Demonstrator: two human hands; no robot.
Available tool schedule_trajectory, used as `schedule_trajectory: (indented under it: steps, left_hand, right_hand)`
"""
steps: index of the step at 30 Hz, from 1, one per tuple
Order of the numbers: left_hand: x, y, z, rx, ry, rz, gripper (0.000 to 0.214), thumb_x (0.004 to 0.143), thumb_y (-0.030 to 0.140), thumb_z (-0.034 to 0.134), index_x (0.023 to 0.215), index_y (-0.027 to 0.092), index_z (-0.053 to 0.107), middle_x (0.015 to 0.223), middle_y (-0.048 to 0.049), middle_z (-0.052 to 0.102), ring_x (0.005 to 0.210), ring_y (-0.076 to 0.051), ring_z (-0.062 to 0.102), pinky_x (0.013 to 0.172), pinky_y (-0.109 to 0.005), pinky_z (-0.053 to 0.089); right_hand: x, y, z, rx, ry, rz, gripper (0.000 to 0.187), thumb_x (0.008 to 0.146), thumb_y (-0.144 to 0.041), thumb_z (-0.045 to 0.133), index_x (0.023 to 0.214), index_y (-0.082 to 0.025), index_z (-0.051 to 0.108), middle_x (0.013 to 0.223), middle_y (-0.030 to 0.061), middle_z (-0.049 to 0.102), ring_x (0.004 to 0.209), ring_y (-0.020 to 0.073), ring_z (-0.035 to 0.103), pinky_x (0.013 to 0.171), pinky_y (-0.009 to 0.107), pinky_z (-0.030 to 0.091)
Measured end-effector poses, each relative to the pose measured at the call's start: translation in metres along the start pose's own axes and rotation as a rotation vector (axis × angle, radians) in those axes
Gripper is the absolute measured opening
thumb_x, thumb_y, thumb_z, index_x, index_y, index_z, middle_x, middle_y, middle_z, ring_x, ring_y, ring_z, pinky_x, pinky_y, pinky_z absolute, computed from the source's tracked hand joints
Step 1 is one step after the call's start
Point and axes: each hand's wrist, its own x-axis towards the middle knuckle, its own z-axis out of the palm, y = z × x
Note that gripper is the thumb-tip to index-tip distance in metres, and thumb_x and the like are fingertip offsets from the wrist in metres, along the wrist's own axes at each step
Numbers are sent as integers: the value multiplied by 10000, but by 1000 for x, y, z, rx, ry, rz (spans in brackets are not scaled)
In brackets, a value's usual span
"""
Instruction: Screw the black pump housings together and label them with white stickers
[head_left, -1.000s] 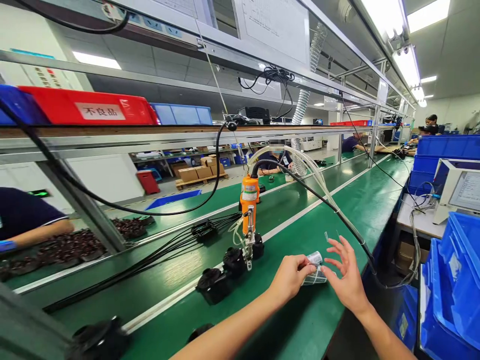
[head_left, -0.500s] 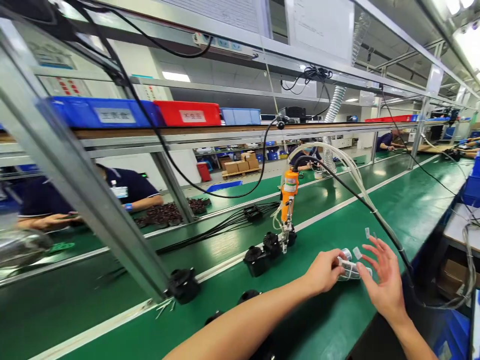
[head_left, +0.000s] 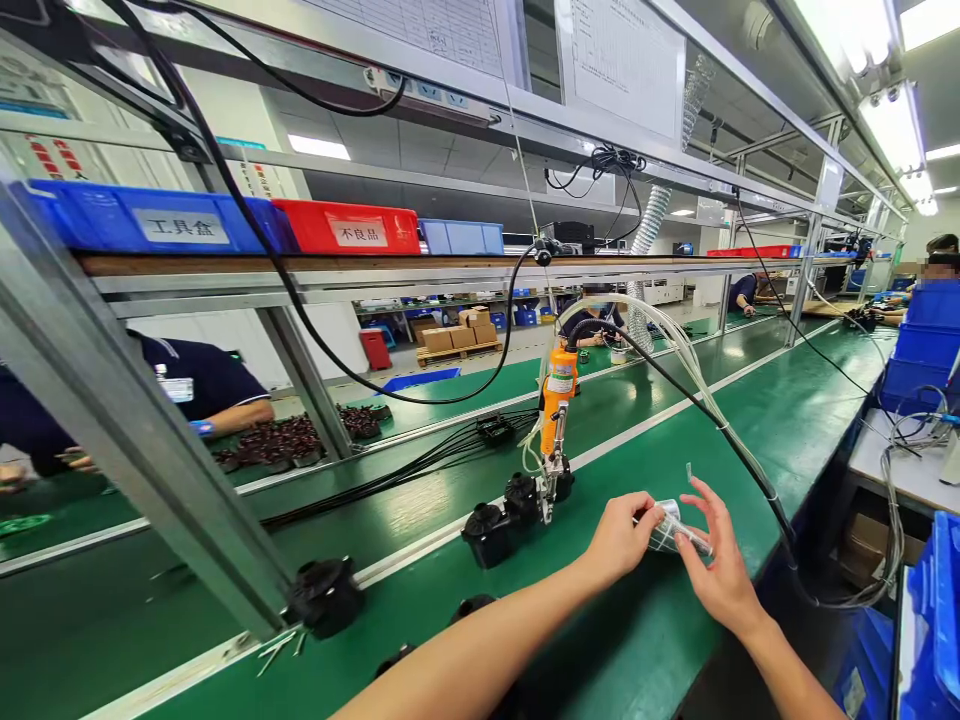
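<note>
My left hand (head_left: 624, 532) is closed, pinching a roll of clear stickers (head_left: 663, 540) with white grid lines, just above the green belt. My right hand (head_left: 720, 565) faces it, its thumb against the roll's near right end and its upper fingers spread. A small clear sticker (head_left: 689, 472) clings to a right fingertip, seen nearly edge-on. How the lower right fingers touch the roll is hidden. Left of my hands, an orange power screwdriver (head_left: 559, 385) hangs upright, its tip beside black round housings (head_left: 489, 533).
More black housings, one a motor-like part (head_left: 325, 596), stand along the green belt (head_left: 600, 640). A metal post (head_left: 150, 440) slants at left. Hoses and a black cable (head_left: 735, 455) arc behind my right hand. Blue bins (head_left: 930, 345) stack at right. A co-worker (head_left: 202, 380) sits across.
The view has turned right, so everything sits further left. My right fingers have tilted; one of two stickers seen at the fingertips earlier no longer shows clearly. My left hand keeps its pinch.
</note>
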Motion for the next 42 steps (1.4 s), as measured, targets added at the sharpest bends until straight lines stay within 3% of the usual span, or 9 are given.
schedule_trajectory:
  steps: [6,13,20,30,42]
  left_hand:
    - [1,3,-6,-91,-42,-29,323,823,449,694,776,130,702,693,-15,652,641,-137,516,647,-265,410]
    - [0,0,-6,-113,-58,-65,204,760,331,716,766,128,708,691,-10,657,644,-137,531,655,-269,420]
    - [3,0,-6,-82,-53,-79,236,776,353,716,711,127,687,621,20,585,600,-114,456,607,-256,365]
    - [2,0,-6,-79,-80,-85,198,721,308,750,789,121,759,718,-17,685,657,-138,536,641,-261,417]
    - [7,7,-13,-61,-75,-67,362,771,483,751,753,121,754,651,-11,648,618,-134,506,602,-260,387]
  right_hand:
    - [-1,0,1,40,-5,-14,621,1023,-304,566,1584,-362,307,1617,93,316,1382,264,494,1015,432,625]
    - [-3,-1,4,82,9,-9,634,997,-307,603,1571,-344,335,1611,106,324,1387,282,491,1017,471,626]
    - [1,6,3,129,41,43,643,991,-343,630,1565,-339,341,1591,124,369,1407,290,498,990,439,639]
    - [4,-3,0,65,55,-8,666,972,-341,649,1565,-333,348,1576,104,392,1362,257,533,1023,443,625]
    - [4,2,3,118,31,35,689,971,-351,649,1580,-313,327,1532,134,436,1383,278,527,982,410,639]
